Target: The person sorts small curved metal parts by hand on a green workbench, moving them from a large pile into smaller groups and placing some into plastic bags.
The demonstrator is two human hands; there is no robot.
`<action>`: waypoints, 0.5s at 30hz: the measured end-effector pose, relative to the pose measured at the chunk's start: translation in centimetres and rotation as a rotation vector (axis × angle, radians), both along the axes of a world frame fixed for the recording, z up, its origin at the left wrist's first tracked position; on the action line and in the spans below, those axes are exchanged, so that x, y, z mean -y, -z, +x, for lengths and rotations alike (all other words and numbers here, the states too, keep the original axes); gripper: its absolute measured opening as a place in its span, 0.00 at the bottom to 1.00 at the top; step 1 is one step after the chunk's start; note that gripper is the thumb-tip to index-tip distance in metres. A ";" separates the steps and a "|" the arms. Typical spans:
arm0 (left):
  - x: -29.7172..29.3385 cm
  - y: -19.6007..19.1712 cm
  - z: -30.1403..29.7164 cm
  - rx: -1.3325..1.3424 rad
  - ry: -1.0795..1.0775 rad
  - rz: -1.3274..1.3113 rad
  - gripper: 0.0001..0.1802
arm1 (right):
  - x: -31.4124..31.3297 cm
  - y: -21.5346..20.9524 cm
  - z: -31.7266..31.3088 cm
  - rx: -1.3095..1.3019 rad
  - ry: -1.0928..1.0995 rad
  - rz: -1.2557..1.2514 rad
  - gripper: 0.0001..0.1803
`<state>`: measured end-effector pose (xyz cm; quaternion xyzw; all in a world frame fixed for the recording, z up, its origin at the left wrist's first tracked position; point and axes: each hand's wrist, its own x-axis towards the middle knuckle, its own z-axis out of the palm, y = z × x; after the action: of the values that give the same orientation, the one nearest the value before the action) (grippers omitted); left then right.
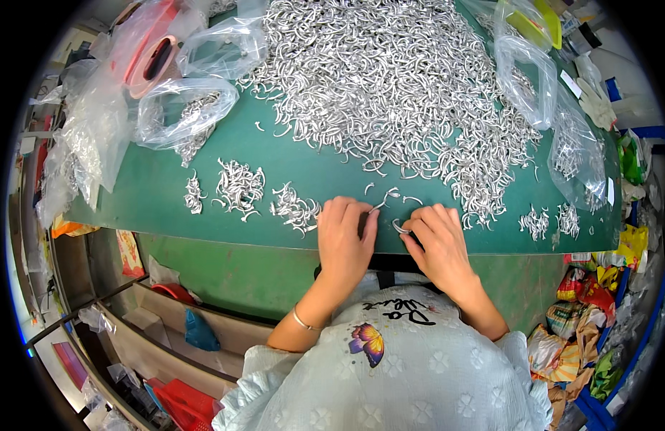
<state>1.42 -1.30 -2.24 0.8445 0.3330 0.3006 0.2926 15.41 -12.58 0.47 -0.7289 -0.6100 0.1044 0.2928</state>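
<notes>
My left hand (pixel 346 234) is at the front edge of the green table, its thumb and forefinger pinched on a small curved silver piece (pixel 380 204). My right hand (pixel 438 243) is beside it, fingers bent, with another curved silver piece (pixel 399 228) at its fingertips. Between and beyond the hands lie a few loose curved pieces (pixel 412 199). A large heap of the same silver pieces (pixel 390 79) spreads across the far side. Left of my left hand lies a small pile (pixel 294 208), with another pile (pixel 239 188) farther left.
Open clear plastic bags (pixel 185 108) with silver pieces lie at the far left, near a pink basket (pixel 147 68). More clear bags (pixel 577 154) lie at the right, beyond two tiny piles (pixel 535 223). A shelf unit (pixel 225 337) stands below left; colourful packets (pixel 569 316) fill the lower right.
</notes>
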 end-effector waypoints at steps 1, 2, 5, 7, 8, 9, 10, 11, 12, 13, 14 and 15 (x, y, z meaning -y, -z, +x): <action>0.0 0.2 0.4 0.001 -0.003 -0.018 0.12 | 0.0 -0.1 -0.1 -0.009 -0.011 -0.001 0.11; 0.1 0.1 0.5 0.013 -0.003 -0.010 0.12 | -0.1 -0.1 -0.2 -0.017 -0.034 0.006 0.11; 0.7 -0.5 0.0 0.007 0.070 -0.013 0.15 | -0.1 0.3 -0.3 -0.055 -0.099 0.010 0.12; 0.8 -0.8 -1.1 -0.014 0.213 -0.021 0.15 | -0.2 0.6 -0.2 -0.090 -0.115 0.011 0.10; 1.0 -0.9 -1.6 -0.025 0.284 -0.025 0.15 | -0.3 0.7 -0.1 -0.109 -0.124 0.011 0.10; 1.2 -1.1 -1.9 -0.051 0.283 -0.022 0.16 | -0.4 0.9 0.1 -0.128 -0.087 0.030 0.09; 1.4 -1.0 -2.2 -0.052 0.276 -0.027 0.15 | -0.6 1.1 0.5 -0.148 -0.050 0.048 0.09; 1.6 -0.6 -2.3 -0.052 0.269 -0.033 0.15 | -0.9 1.3 0.8 -0.167 -0.012 0.066 0.09; 1.7 -0.4 -2.4 -0.052 0.265 -0.038 0.15 | -1.3 1.4 0.9 -0.133 0.042 0.100 0.09; 1.7 -0.4 -2.3 -0.047 0.249 -0.042 0.14 | -1.9 1.6 0.9 -0.099 0.096 0.133 0.09; 1.7 -0.4 -2.1 -0.043 0.233 -0.046 0.14 | -2.6 1.6 0.9 -0.065 0.151 0.167 0.09; 1.8 -0.4 -2.0 -0.036 0.219 -0.051 0.13 | -3.2 1.5 0.7 0.002 0.179 0.152 0.10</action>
<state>-0.54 -3.05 -1.87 0.8734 0.2516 0.2431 0.3389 16.10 -9.39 -1.02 -0.7562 -0.5489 0.0307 0.3548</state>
